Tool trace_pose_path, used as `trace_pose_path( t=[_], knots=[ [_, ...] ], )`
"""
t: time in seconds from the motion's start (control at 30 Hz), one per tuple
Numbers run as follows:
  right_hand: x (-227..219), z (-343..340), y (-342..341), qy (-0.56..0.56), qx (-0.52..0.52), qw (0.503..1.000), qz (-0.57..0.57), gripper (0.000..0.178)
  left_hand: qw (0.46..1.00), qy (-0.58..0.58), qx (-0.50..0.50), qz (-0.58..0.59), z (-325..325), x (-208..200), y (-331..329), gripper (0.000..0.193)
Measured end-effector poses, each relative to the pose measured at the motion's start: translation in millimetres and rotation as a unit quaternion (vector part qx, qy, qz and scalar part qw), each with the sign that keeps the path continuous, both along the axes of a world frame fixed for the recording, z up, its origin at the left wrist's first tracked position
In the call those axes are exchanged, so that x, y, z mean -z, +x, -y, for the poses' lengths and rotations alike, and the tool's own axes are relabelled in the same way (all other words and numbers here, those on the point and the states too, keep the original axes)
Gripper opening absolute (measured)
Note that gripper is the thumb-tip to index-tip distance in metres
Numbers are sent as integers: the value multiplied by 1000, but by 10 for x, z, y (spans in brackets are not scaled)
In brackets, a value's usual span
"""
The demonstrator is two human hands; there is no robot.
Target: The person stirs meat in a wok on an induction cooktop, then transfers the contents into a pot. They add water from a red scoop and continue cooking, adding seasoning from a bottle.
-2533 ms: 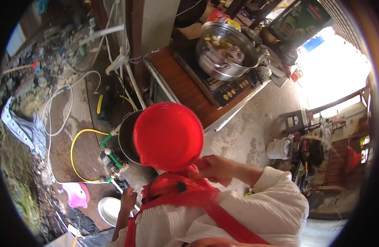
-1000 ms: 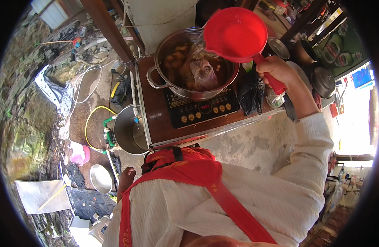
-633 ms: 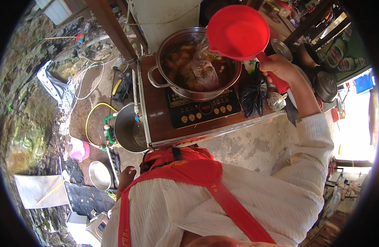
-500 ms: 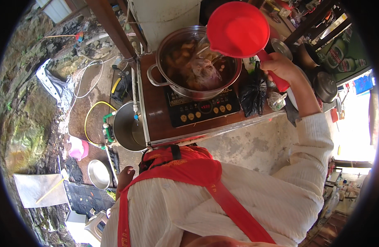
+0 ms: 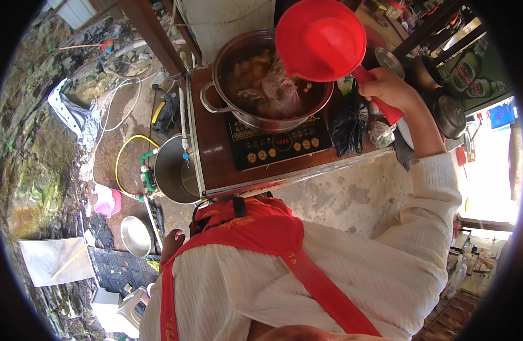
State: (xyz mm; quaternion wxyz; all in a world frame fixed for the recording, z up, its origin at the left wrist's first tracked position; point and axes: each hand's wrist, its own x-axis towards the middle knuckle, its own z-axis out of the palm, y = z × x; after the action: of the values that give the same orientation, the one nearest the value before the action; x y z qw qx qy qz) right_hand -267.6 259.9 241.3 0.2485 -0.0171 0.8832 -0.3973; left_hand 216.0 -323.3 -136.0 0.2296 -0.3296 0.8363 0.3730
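Note:
My right hand (image 5: pixel 385 91) is closed round the handle of a red plastic dipper (image 5: pixel 324 42), held above the right part of a steel pot (image 5: pixel 260 122). From the dipper's lip, what looks like clear water (image 5: pixel 277 79) runs into the pot and makes a pale, glassy splash. Inside the pot, light chunks (image 5: pixel 247 71) lie in brown broth. The pot stands on a black induction cooker (image 5: pixel 267 150) with a lit red display. My left hand (image 5: pixel 171 244) hangs low at my left side, near nothing on the counter; its fingers are mostly hidden.
On the brown counter (image 5: pixel 216 153), a black plastic bag (image 5: pixel 350 128) and a small clear bag (image 5: pixel 382 134) sit right of the cooker. A dark lidded pot (image 5: pixel 449 116) is farther right. Left of the counter stand a large steel vat (image 5: pixel 169 170), a pink basin (image 5: pixel 107 202) and a steel bowl (image 5: pixel 136 236).
The dipper and my right hand have shifted slightly left in the picture. The glassy stream and splash in the pot have changed shape. My left hand stays low at my side.

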Motion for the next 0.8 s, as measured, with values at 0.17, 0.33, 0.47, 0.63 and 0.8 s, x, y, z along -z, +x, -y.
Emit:
trace_pose_path(
  t=[0.17,0.33,0.47,0.63,0.8],
  knots=[
    [-45,26,42,25,-19,999,1,23,1000,2,3,1,-18,9,3,36],
    [-83,59,139,55,-13,996,-62,24,1000,2,6,3,-23,13,26,36],
    [-68,72,198,63,-9,992,-106,25,1000,3,10,5,-24,16,40,35],
    [117,95,220,184,-45,953,-237,26,1000,2,12,6,-36,25,66,35],
    [307,164,303,372,-96,844,-374,31,1000,3,15,10,-55,29,129,34]
  ],
)
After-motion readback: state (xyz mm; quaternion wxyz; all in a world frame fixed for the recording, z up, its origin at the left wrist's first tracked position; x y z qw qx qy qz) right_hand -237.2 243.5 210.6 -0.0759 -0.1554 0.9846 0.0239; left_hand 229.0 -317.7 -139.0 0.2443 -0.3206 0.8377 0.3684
